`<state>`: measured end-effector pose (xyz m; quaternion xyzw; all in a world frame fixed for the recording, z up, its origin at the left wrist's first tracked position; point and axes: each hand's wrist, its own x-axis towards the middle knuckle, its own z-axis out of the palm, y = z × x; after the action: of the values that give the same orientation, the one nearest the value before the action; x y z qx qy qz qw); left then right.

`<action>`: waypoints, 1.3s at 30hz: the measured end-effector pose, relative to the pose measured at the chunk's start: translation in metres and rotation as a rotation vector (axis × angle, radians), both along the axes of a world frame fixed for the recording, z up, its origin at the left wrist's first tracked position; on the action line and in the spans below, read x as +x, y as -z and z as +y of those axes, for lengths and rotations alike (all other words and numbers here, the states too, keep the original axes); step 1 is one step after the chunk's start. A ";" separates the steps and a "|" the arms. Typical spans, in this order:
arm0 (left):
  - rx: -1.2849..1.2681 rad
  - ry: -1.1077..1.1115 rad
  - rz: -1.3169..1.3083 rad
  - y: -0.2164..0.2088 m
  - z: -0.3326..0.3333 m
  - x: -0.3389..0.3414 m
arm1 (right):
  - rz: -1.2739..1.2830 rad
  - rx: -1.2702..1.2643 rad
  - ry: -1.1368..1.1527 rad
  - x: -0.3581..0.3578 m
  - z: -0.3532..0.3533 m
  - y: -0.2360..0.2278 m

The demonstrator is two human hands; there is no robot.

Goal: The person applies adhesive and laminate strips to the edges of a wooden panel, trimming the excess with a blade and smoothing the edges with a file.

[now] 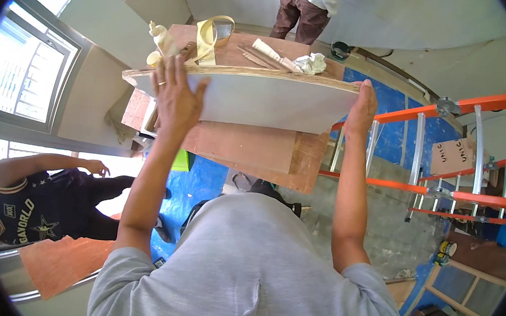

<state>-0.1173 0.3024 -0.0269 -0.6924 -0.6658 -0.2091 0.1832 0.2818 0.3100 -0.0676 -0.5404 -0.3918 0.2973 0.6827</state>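
Note:
A plywood panel (270, 102) with a pale grey face and a raw layered edge stands on its long edge across the wooden worktable (306, 178). My left hand (177, 96) lies against the panel's left part, its fingers stretched and spread up to the top edge. At the opposite end, my right hand (362, 110) wraps round the panel's short side, thumb and fingers near the upper corner. Behind the panel are a white squeeze bottle (162, 38), a yellow strip of material (206, 41), thin wood strips and crumpled white paper (311, 63).
An orange ladder (439, 189) lies along the right, over blue floor sheeting (388, 110). A cardboard piece (453, 156) is beyond its rungs. One person in a dark jersey (46, 217) is at my left; another in brown trousers (300, 16) stands past the table.

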 end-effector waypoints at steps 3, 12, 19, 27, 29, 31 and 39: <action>-0.091 0.213 -0.013 -0.014 -0.002 0.064 | -0.013 0.000 0.018 0.002 0.007 0.003; -0.168 0.653 0.052 -0.030 -0.004 0.237 | 0.684 0.292 -0.370 0.013 0.002 0.011; -0.108 0.880 0.096 -0.029 0.023 0.291 | 0.411 0.307 -0.287 -0.002 -0.008 0.027; -0.261 0.871 0.079 -0.044 0.019 0.205 | 0.390 0.255 -0.228 -0.001 -0.012 0.031; -0.296 0.805 0.081 -0.049 0.017 0.169 | 0.346 0.251 -0.219 0.000 -0.012 0.023; -0.227 0.738 0.067 -0.046 0.017 0.135 | 0.255 0.276 -0.227 0.002 -0.009 0.019; -0.102 0.625 -0.005 -0.044 0.029 0.010 | -0.175 0.306 -0.281 0.037 0.003 0.000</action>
<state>-0.1072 0.3312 0.0168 -0.8712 -0.4310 -0.2231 0.0735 0.3192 0.3133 -0.0673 -0.3944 -0.5617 0.2784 0.6718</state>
